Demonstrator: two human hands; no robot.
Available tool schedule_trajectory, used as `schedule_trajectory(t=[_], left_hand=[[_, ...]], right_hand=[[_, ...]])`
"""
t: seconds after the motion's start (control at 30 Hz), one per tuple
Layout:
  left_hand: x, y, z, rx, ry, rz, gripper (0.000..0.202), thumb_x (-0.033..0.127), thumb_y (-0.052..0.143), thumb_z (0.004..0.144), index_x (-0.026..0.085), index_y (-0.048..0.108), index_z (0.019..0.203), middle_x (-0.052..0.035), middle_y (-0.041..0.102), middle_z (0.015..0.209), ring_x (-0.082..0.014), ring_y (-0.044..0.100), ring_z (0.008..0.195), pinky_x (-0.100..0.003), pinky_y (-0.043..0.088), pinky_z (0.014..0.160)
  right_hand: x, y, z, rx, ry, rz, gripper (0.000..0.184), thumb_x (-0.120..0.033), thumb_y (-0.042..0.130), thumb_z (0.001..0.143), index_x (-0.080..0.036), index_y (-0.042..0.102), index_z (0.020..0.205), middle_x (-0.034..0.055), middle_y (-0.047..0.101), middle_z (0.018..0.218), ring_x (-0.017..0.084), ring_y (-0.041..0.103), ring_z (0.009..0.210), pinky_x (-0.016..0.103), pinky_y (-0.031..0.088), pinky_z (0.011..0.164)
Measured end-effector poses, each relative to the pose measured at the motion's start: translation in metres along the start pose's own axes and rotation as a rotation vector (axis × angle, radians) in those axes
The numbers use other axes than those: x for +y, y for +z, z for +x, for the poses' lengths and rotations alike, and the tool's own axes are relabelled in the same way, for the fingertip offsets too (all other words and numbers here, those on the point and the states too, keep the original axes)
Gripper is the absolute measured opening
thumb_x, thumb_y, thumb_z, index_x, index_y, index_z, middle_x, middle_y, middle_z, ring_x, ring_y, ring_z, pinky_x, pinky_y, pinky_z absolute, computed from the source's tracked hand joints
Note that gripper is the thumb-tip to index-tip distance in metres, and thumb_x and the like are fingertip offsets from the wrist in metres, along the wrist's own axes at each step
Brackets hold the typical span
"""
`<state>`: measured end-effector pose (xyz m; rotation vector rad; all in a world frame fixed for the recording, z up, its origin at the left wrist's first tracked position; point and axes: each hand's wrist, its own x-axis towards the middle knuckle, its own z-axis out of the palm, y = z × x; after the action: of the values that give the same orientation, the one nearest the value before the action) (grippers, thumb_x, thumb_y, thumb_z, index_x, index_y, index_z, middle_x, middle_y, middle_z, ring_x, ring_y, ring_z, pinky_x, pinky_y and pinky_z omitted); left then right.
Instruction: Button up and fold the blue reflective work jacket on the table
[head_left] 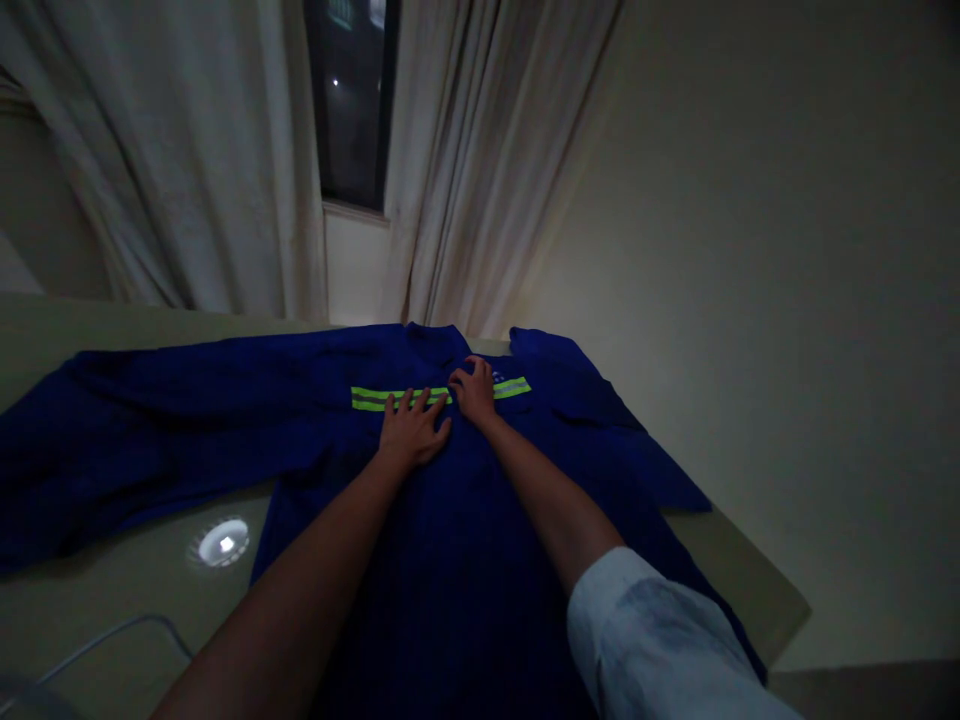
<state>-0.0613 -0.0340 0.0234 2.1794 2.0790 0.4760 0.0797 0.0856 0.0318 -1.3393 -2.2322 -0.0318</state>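
Observation:
A dark blue work jacket [450,540] with a yellow-green reflective stripe [375,398] lies spread on a glossy table [112,590], its collar toward the window. My left hand [411,428] rests flat on the jacket's chest with fingers spread, just below the stripe. Beside it, my right hand [475,388] lies on the stripe with fingers curled against the cloth; whether it pinches the fabric is unclear. One long sleeve [112,440] stretches to the left and the other sleeve [592,400] lies to the right.
Pale curtains [187,160] hang either side of a dark window [352,100] behind the table. A ceiling light's reflection [223,543] shows on the tabletop at the left, near a thin white cable [112,635]. The table's right edge [757,590] borders a plain wall.

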Motion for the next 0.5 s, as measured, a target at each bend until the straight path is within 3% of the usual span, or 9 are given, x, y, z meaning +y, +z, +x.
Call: schedule_trajectory(t=[0.27, 0.37, 0.5], left_hand=[[0.001, -0.001, 0.001, -0.009, -0.024, -0.026, 0.065, 0.057, 0.030, 0.103, 0.031, 0.046, 0.161, -0.0080, 0.040, 0.169, -0.0412, 0.029, 0.156, -0.067, 0.012, 0.125], [0.001, -0.002, 0.001, -0.021, -0.025, -0.037, 0.066, 0.056, 0.031, 0.102, 0.030, 0.045, 0.161, -0.0089, 0.038, 0.170, -0.0415, 0.026, 0.157, -0.068, 0.011, 0.125], [0.001, -0.003, 0.000, -0.040, -0.023, -0.042, 0.068, 0.057, 0.030, 0.101, 0.028, 0.044, 0.162, -0.0089, 0.035, 0.172, -0.0410, 0.023, 0.159, -0.067, 0.007, 0.126]], right_hand=[[-0.005, -0.048, -0.040, -0.226, -0.171, -0.185, 0.013, -0.023, 0.064, 0.101, -0.024, 0.074, 0.109, 0.0113, 0.061, 0.127, 0.029, 0.049, 0.121, 0.045, 0.034, 0.102], [-0.007, -0.073, -0.074, -0.283, -0.182, -0.170, 0.012, -0.021, 0.063, 0.101, -0.023, 0.073, 0.108, 0.0099, 0.064, 0.120, 0.027, 0.052, 0.117, 0.043, 0.033, 0.100], [-0.008, -0.124, -0.135, -0.347, -0.174, -0.138, 0.011, -0.020, 0.064, 0.101, -0.023, 0.072, 0.107, 0.0084, 0.064, 0.119, 0.025, 0.054, 0.114, 0.043, 0.032, 0.100]])
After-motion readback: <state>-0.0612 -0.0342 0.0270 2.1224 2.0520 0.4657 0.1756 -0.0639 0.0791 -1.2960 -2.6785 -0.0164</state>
